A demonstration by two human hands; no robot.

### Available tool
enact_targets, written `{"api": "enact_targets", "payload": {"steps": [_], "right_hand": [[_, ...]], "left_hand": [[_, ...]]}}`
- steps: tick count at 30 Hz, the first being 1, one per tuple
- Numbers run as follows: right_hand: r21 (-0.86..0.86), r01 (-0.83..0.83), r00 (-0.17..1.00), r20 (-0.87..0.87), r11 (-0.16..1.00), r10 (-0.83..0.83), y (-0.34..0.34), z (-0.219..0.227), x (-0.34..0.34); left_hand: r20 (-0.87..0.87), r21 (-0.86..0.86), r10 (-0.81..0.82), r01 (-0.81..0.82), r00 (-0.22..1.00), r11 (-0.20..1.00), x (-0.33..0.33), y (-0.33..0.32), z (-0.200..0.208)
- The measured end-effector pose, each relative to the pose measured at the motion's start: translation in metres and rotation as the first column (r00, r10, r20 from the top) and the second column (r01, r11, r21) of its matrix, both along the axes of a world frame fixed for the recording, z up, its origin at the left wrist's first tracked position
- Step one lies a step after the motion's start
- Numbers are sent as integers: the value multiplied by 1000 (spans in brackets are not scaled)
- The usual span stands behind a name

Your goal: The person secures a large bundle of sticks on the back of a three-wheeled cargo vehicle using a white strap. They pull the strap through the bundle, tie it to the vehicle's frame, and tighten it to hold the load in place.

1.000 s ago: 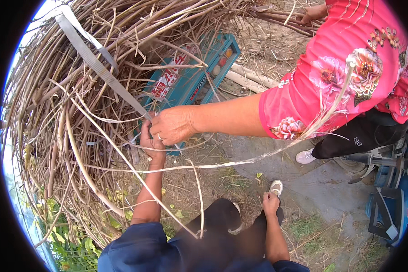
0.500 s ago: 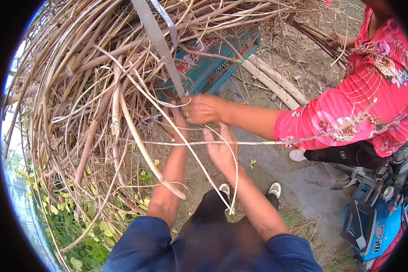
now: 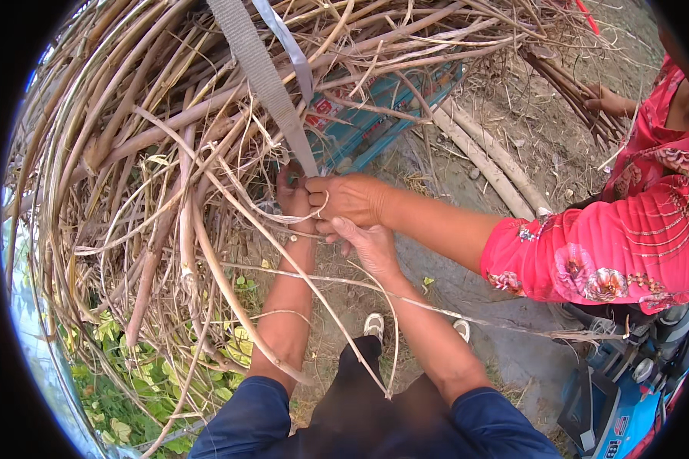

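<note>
A large bundle of dry brown branches [image 3: 115, 145] fills the upper left, with a grey woven strap [image 3: 266, 76] running down across it. My left hand [image 3: 297, 205] is closed beside the strap's lower end; stems and a co-worker's hand partly cover it, so its hold is hidden. That co-worker's hand [image 3: 348, 197] pinches at the strap's lower end, over my left fingers. Just below it, my right hand [image 3: 369, 249] has thumb and fingers drawn together, on what I cannot make out. Thin loose stems [image 3: 314, 287] cross in front of both my forearms.
A teal metal frame [image 3: 394, 107] shows behind the bundle. Two pale poles [image 3: 486, 161] lie on the ground. The co-worker's other hand [image 3: 611, 101] holds thin sticks [image 3: 570, 96]. A blue machine [image 3: 628, 390] stands at the lower right, green leaves [image 3: 122, 382] at lower left.
My right hand has moved up and left, its fingers closing near the co-worker's hand. A long thin twig has swung downward at the right. The co-worker's body has shifted right in the picture.
</note>
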State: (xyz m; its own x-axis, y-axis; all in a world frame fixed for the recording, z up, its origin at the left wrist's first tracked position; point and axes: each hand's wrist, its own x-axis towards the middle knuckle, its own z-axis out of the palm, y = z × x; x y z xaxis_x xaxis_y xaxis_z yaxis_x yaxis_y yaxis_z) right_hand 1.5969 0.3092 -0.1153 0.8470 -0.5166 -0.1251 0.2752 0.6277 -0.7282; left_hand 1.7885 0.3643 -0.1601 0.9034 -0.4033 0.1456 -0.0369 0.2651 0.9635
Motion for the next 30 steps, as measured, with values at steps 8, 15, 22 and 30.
{"api": "enact_targets", "payload": {"steps": [8,15,22,30], "right_hand": [[-558,244,941,-60,793,-332,-5,-2,36],[-849,-102,895,-307,519,-325,-22,9,45],[-907,50,877,-160,418,-453,-37,11,95],[-875,-188,890,-344,446,-300,-50,57,62]], "left_hand": [[-123,-28,57,-61,991,998,-31,-27,46],[-202,99,64,-44,977,994,-25,-20,50],[-51,130,23,-16,998,991,-21,-34,72],[417,404,66,-250,906,880,-34,5,29]]}}
